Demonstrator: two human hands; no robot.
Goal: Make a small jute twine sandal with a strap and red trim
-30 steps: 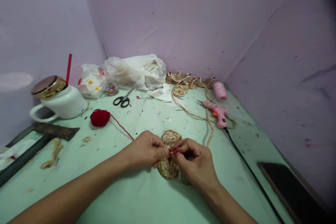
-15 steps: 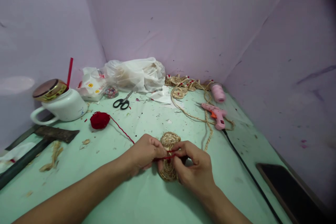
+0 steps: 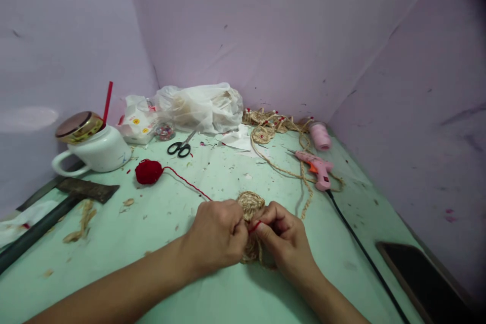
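Both of my hands meet over a small coiled jute piece (image 3: 250,203) on the green table (image 3: 170,273). My left hand (image 3: 217,237) is closed, pinching a red yarn strand (image 3: 255,226) against the piece. My right hand (image 3: 283,239) is closed too, pinching the same strand from the other side. The yarn runs back left to a red yarn ball (image 3: 149,171). Most of the jute piece is hidden under my fingers.
A white mug with a gold lid (image 3: 93,144) and a hammer (image 3: 56,210) lie at the left. Black scissors (image 3: 180,147), plastic bags (image 3: 201,107), jute cord coils (image 3: 271,126), a pink spool (image 3: 320,135) and a pink glue gun (image 3: 316,167) sit farther back. A dark phone (image 3: 421,278) lies right.
My hands have drawn closer together over the jute piece, and my left hand now covers more of it. The view has shifted slightly to the left.
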